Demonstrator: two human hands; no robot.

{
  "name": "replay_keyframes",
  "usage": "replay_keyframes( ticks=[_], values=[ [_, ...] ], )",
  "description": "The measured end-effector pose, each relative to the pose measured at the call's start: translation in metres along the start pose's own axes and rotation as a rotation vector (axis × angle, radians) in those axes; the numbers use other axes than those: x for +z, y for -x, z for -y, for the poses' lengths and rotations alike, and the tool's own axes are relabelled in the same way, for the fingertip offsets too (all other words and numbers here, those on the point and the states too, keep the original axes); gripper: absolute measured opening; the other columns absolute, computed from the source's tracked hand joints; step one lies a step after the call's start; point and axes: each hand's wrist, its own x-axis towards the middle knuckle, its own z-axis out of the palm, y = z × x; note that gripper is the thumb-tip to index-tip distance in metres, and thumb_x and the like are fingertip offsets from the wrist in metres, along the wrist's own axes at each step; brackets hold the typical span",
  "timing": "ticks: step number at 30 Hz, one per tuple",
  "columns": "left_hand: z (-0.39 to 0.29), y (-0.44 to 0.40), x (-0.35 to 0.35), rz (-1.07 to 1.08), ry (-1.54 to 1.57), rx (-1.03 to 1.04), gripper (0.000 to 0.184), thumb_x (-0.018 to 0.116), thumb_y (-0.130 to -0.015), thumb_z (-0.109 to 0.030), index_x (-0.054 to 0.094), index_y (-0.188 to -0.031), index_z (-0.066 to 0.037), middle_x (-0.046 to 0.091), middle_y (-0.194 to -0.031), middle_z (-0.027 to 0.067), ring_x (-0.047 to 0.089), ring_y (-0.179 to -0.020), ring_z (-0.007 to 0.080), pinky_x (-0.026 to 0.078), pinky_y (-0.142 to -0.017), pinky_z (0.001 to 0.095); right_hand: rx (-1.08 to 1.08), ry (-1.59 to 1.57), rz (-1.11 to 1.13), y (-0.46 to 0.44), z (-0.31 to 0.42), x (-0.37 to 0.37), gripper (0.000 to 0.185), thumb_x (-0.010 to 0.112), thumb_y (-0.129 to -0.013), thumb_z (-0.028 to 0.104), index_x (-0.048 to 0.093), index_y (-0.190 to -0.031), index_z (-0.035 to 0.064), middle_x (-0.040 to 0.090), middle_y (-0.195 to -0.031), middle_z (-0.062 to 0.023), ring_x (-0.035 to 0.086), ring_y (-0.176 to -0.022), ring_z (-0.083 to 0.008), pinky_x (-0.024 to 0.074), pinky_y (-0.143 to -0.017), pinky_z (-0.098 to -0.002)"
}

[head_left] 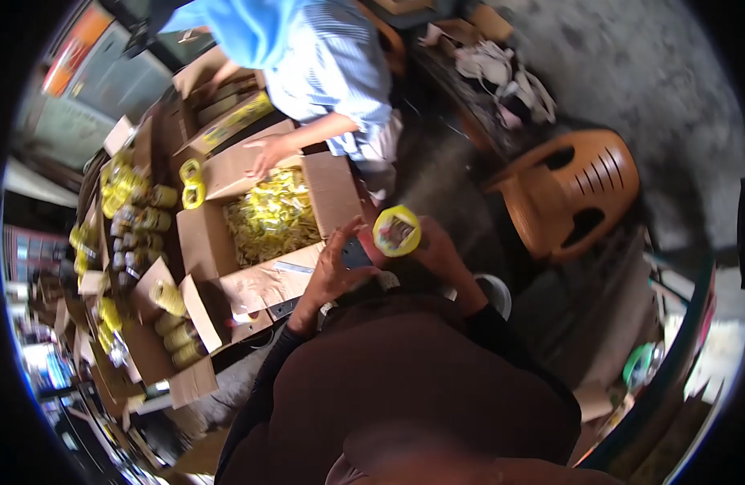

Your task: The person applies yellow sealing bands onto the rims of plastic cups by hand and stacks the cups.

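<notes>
Nearest, against the wearer's dark top (421, 372), both hands are raised in front of the body. The right hand (444, 249) has its fingers clamped on a yellow-rimmed roll (380, 229), gripping it from its right side. The left hand (330, 271) is empty as far as can be seen, its fingers apart from the thumb and the gap facing the roll.

The relation that matters is this: the roll lies between the two hands, just to the right of the left fingertips and a little beyond the left thumb. Its round end is turned up toward the head, so its axis points roughly at the viewer; how deep it runs is hidden. The right hand is the nearer, being on it already; the left is just beside it, and whether any left finger touches its underside cannot be told.

Farther out, forward and to the left, an open box (330, 187) holds a heap of shiny yellow pieces (271, 212), with a pale strip (293, 267) across its near flap. Two yellow rings (192, 184) stand beyond its left side. Farthest, a co-worker's hand (269, 153) reaches over the box's far edge.
</notes>
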Motion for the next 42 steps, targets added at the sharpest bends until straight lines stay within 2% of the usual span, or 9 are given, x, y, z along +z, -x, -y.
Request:
replay_keyframes(
  ticks=[9, 11, 13, 20, 23, 29, 32, 35, 42],
  values=[
    [0.027, -0.006, -0.002, 0.243, 0.012, -0.046, 0.069, 0.08, -0.072, -0.009, 0.048, -0.133, -0.004, 0.056, -0.131, 0.0131, 0.06, -0.111, 0.0267, 0.047, -0.095, 0.0374, 1.096, -0.908, -0.473, 0.24, -0.127, -0.081, 0.049, 0.072, -0.083, 0.031, 0.058, -0.118, 0.0, 0.065, -0.103, -0.0077, 0.064, -0.085, -0.0208, 0.0507, -0.073, -0.0337],
    [0.025, -0.008, 0.0, 0.277, 0.081, -0.072, 0.064, 0.076, -0.075, -0.007, 0.047, -0.132, -0.003, 0.06, -0.121, 0.0141, 0.062, -0.108, 0.0263, 0.049, -0.092, 0.0363, 1.634, 0.532, -0.302, 0.309, -0.139, -0.057, 0.053, 0.071, -0.081, 0.039, 0.062, -0.111, -0.0035, 0.067, -0.102, -0.0134, 0.067, -0.09, -0.0275, 0.0522, -0.072, -0.0397],
    [0.028, -0.007, 0.002, 0.303, 0.082, -0.039, 0.061, 0.075, -0.077, -0.009, 0.048, -0.131, -0.002, 0.061, -0.12, 0.0141, 0.062, -0.108, 0.0263, 0.048, -0.092, 0.0364, 1.755, 0.056, -0.693, 0.392, -0.178, -0.041, 0.055, 0.071, -0.079, 0.044, 0.066, -0.103, -0.0049, 0.068, -0.102, -0.0195, 0.066, -0.096, -0.0337, 0.0519, -0.077, -0.0457],
    [0.035, 0.005, -0.001, 0.409, 0.055, -0.104, 0.057, 0.074, -0.08, -0.011, 0.05, -0.13, -0.002, 0.061, -0.119, 0.0142, 0.061, -0.108, 0.0268, 0.048, -0.092, 0.0369, 0.678, 1.006, 0.248, 0.504, -0.231, -0.032, 0.037, 0.074, -0.079, 0.029, 0.06, -0.099, 0.0015, 0.053, -0.068, -0.003, 0.055, -0.05, -0.0148, 0.0424, -0.041, -0.0319],
    [0.034, 0.004, -0.005, 0.391, 0.073, -0.101, 0.056, 0.074, -0.08, -0.011, 0.051, -0.13, -0.002, 0.061, -0.119, 0.0139, 0.061, -0.107, 0.0265, 0.048, -0.092, 0.0368, 1.569, 0.033, -0.511, 0.377, -0.122, -0.063, 0.037, 0.074, -0.079, 0.034, 0.058, -0.095, 0.0049, 0.055, -0.071, -0.002, 0.055, -0.054, -0.013, 0.0421, -0.043, -0.0288],
    [0.059, 0.007, -0.011, 0.296, 0.027, 0.058, 0.053, 0.073, -0.079, -0.011, 0.052, -0.127, -0.003, 0.057, -0.128, 0.0139, 0.06, -0.109, 0.0268, 0.048, -0.093, 0.037, 1.242, -0.569, -0.569, 0.343, -0.091, -0.117, 0.026, 0.068, -0.088, 0.034, 0.056, -0.079, 0.0126, 0.052, -0.065, 0.0029, 0.049, -0.051, -0.0076, 0.04, -0.044, -0.0225],
    [0.052, 0.01, -0.022, 0.275, 0.028, -0.036, 0.053, 0.073, -0.08, -0.015, 0.053, -0.127, -0.003, 0.059, -0.124, 0.0152, 0.061, -0.108, 0.0278, 0.049, -0.091, 0.0375, 0.791, 1.169, 0.116, 0.497, -0.207, -0.123, 0.027, 0.069, -0.08, 0.035, 0.069, -0.08, 0.0081, 0.069, -0.077, -0.0123, 0.066, -0.071, -0.029, 0.0526, -0.062, -0.041],
    [0.05, 0.016, -0.031, 0.182, 0.034, -0.134, 0.053, 0.075, -0.08, -0.018, 0.054, -0.127, -0.003, 0.063, -0.115, 0.0159, 0.063, -0.105, 0.0271, 0.049, -0.091, 0.038, 1.446, 0.01, -0.391, 0.465, -0.173, -0.136, 0.03, 0.077, -0.065, 0.039, 0.073, -0.071, 0.0098, 0.069, -0.079, -0.0141, 0.067, -0.067, -0.0291, 0.0524, -0.063, -0.045],
    [0.061, 0.04, -0.033, 0.029, 0.029, -0.145, 0.048, 0.074, -0.082, -0.021, 0.056, -0.122, 0.0, 0.063, -0.115, 0.0153, 0.064, -0.101, 0.0267, 0.051, -0.088, 0.0362, 1.346, 0.597, 0.108, 0.421, -0.202, -0.139, 0.024, 0.074, -0.073, 0.032, 0.068, -0.07, 0.0084, 0.064, -0.064, -0.0106, 0.06, -0.056, -0.0192, 0.0465, -0.052, -0.0357]
  ],
)
